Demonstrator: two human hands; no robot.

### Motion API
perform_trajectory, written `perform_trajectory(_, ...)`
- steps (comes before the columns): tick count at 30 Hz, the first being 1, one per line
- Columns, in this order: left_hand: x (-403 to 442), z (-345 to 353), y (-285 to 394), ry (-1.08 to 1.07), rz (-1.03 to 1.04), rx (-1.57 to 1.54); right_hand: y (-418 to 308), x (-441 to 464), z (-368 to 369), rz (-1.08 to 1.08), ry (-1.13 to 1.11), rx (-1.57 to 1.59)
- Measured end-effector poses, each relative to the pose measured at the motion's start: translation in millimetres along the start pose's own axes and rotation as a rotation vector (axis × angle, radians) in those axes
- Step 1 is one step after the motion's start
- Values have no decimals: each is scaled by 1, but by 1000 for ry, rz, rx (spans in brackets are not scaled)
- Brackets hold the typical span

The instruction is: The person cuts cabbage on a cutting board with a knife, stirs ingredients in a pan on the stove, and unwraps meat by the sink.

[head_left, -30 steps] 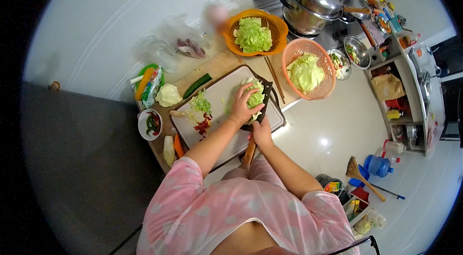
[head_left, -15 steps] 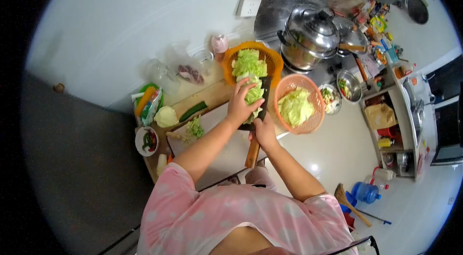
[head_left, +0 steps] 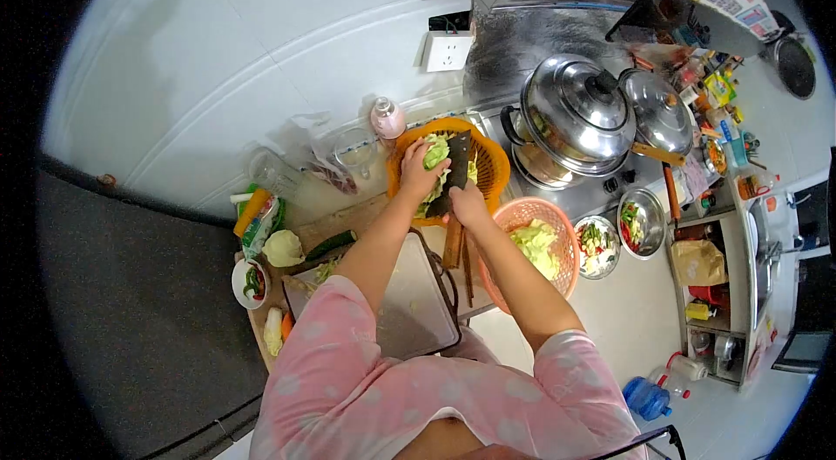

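Observation:
My left hand (head_left: 416, 174) is closed round cut cabbage (head_left: 435, 152), pressing it against the flat of a dark cleaver blade (head_left: 455, 166). With my right hand (head_left: 470, 204) I grip the cleaver where blade and handle meet; its wooden handle (head_left: 453, 242) points back towards me. Both hands are over the near side of an orange plastic basket (head_left: 496, 166). Cabbage partly shows behind the blade, and the rest of the basket's inside is hidden. Below my forearms lies a white cutting board (head_left: 409, 303) with a dark rim.
Right of my right forearm stands a pink basket (head_left: 570, 267) with cabbage leaves. Beyond are bowls of chopped vegetables (head_left: 596, 247) and a large steel pot (head_left: 575, 112) on the stove. A cucumber (head_left: 331, 245), a pale cabbage piece (head_left: 283, 248) and a white bowl (head_left: 244, 293) lie left.
My hands have carried the cleaver and cabbage from above the cutting board's far edge to the orange basket. More of the board shows. The camera view has shifted.

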State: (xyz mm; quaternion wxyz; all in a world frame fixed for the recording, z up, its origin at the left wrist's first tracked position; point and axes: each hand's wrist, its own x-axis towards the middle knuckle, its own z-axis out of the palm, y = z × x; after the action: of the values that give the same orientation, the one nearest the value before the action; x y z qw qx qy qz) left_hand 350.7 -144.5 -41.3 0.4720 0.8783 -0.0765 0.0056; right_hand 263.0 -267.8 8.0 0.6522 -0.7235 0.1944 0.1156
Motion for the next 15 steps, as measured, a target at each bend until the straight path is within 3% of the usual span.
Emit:
perform_trajectory(2, -8, 0, 3, -1, -27, 141, 22, 7, -16, -20, 4, -138)
perform_trajectory(4, -10, 5, -4, -40, 66, 219, -9, -26, -36, -49, 50, -308)
perform_trajectory(8, -22, 11, 2, -85, 148, 425, -51, -77, -66, -42, 37, -307)
perform_trajectory(9, -23, 12, 5, -92, 155, 493, -41, -78, -67, -212, 129, -435)
perform_trajectory(12, -29, 6, 21, -135, 123, 612, -28, -80, -79, -63, 80, -447)
perform_trajectory(15, -26, -14, 48, -179, 51, 575, -3, -74, -83, -218, 119, -428)
